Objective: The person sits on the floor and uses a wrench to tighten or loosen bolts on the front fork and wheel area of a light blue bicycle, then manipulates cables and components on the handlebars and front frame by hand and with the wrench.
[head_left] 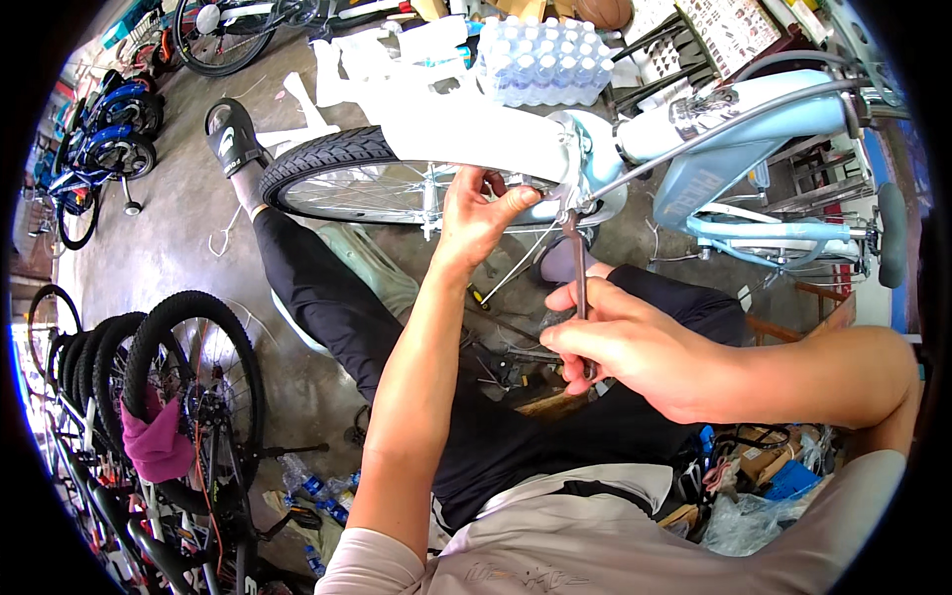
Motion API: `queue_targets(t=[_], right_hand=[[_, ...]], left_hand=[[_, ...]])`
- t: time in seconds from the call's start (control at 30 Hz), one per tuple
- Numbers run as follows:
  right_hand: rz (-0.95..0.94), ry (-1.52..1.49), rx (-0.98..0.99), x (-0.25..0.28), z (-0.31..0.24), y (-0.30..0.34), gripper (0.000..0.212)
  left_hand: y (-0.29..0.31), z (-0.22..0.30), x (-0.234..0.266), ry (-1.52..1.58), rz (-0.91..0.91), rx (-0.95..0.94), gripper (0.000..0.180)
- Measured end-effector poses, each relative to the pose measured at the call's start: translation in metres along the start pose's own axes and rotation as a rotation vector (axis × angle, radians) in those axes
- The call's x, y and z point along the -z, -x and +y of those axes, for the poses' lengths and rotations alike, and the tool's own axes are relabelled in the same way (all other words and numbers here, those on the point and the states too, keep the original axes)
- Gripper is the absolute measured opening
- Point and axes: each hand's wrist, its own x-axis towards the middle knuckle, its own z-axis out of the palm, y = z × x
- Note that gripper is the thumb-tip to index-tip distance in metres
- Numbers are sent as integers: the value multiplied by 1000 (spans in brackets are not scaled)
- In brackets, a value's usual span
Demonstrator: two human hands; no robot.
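A light blue bicycle [729,164] lies on its side across the far part of the view, its front wheel's black tyre [297,167] pointing left. A white mudguard [486,131] covers the wheel's upper side and ends near the fork crown. My right hand [635,342] is closed round the shaft of a dark metal spanner [580,260]. The spanner's far end meets the fittings beside the fork crown. My left hand [478,213] is at the wheel, just under the mudguard, with fingers curled and thumb pointing right. What its fingertips grip is hidden.
Shrink-wrapped water bottles [545,64] stand beyond the wheel. Several bicycles with black tyres [248,397] crowd the left, one draped with a pink cloth [159,441]. Small blue bikes [119,149] stand farther off. Loose parts and plastic wrap [749,521] lie at the lower right.
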Motion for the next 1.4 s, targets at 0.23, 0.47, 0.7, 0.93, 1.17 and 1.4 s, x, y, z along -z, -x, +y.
queue_targets(t=[0.23, 0.47, 0.7, 0.93, 1.17, 1.4], right_hand=[[39, 219, -45, -7, -5, -8, 51], [128, 440, -191, -11, -42, 10, 30], [251, 570, 47, -13, -36, 8, 34], [6, 619, -336, 33, -69, 16, 22], [-146, 287, -96, 43, -53, 16, 30], [-112, -60, 83, 48, -7, 1, 28]], left_hand=[[1, -6, 3, -29, 29, -17, 42], [-1, 5, 0, -51, 21, -9, 43], [-2, -6, 2, -25, 51, -8, 55], [-7, -1, -14, -21, 17, -29, 52], [1, 2, 9, -19, 7, -58, 56], [2, 3, 10, -73, -26, -17, 53]])
